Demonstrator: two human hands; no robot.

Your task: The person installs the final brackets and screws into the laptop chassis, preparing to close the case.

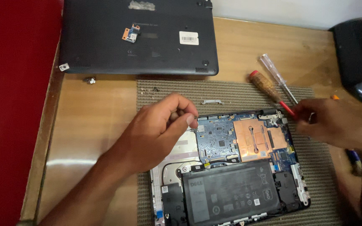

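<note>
An opened laptop (pixel 239 167) lies on a woven mat (pixel 172 90) on the wooden table (pixel 93 125), its blue circuit board (pixel 216 138), copper heat plate (pixel 254 140) and black battery (pixel 229 192) all exposed. The left hand (pixel 160 129) hovers over the laptop's far left corner with thumb and forefinger pinched narrowly together; whether something tiny sits between them cannot be told. The right hand (pixel 336 123) is at the laptop's far right corner, fingers closed around a red-tipped tool (pixel 288 109) whose tip points at the metal hinge (pixel 275 117). Just beyond it lie a wooden-handled screwdriver (pixel 265 86) and a clear-handled screwdriver (pixel 275 75), side by side. At the far left rests the removed black bottom cover (pixel 105 46), a small circuit board (pixel 130 33) lying on it. A small metal bracket (pixel 212 101) lies on the mat between cover and laptop.
</note>
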